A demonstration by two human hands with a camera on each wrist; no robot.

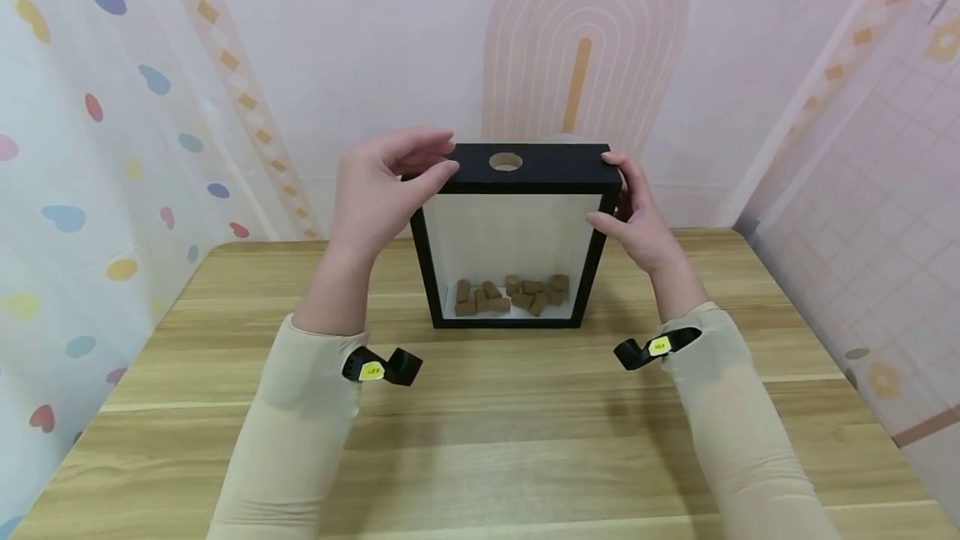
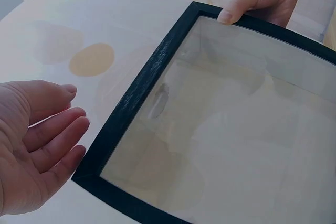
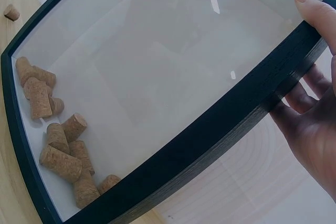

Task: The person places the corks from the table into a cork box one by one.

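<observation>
Two hands flank a black shadow-box frame [image 1: 517, 182] that stands upright on the wooden table [image 1: 480, 440], toward its far edge. I see its long axis running vertically, its glass front facing me and its top edge, with a round hole [image 1: 506, 162], turned up.

My right hand [image 1: 637, 219] grips the frame's upper right corner: the thumb lies on the front edge while the other fingers [image 3: 302, 98] wrap behind the side. My left hand [image 1: 382, 186] sits at the upper left corner with the fingers loosely spread and slightly bent. From the head view its fingertips seem to meet the top edge; from the left wrist view the hand looks just apart from the frame, so I cannot tell whether it touches.

Inside the frame, behind the glass, a heap of corks [image 1: 513, 294] lies on the bottom, some flat and some leaning on each other. One loose cork [image 3: 11, 12] lies on the table outside the frame, seen only from the right wrist.

Behind the table a patterned backdrop [image 1: 585, 48] closes off the space. Nothing stands between my hands and the frame.
</observation>
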